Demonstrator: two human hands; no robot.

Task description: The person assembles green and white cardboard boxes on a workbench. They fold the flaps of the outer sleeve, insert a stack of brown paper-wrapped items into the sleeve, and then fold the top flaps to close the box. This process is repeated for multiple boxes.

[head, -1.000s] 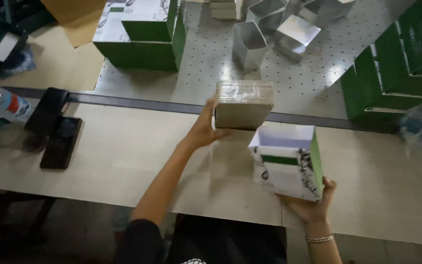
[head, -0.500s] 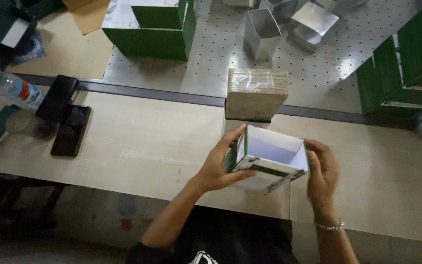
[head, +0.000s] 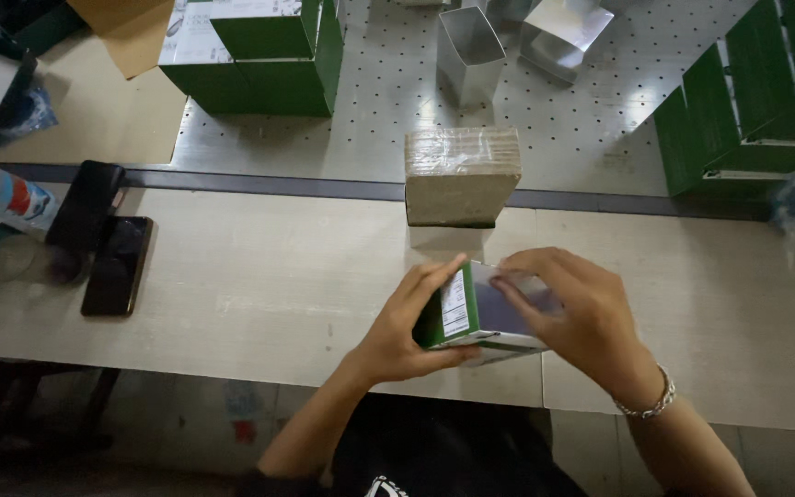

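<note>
A small green and white carton (head: 471, 317) is being held just above the near edge of the pale worktop (head: 259, 285), close to the person's body, and it is being gripped from both sides. The left hand (head: 407, 327) is being wrapped around the carton's left side, its fingers (head: 434, 281) curled over the top edge and clamped on the green panel with the white label. The right hand (head: 581, 317) is being laid over the carton's top and right side, its fingers (head: 522, 294) pressed down on the pale upper flap, so that they too are closed on the carton; a thin silver bracelet (head: 646, 405) is being worn on that wrist. Just beyond the hands, a tan block wrapped in clear film (head: 460, 175) is being left standing upright at the far edge of the worktop, against a dark strip (head: 232, 181). To the left, well apart from the hands, a black phone (head: 117, 265) is being kept flat on the worktop beside a second dark device (head: 85, 204), with a clear plastic bottle (head: 2, 193) lying near them. Farther back, on a perforated metal surface (head: 379, 101), open silver sleeves (head: 471, 41) are being stood upright, and stacks of green cartons (head: 259, 55) are being stored at the left and at the right (head: 747, 101).
</note>
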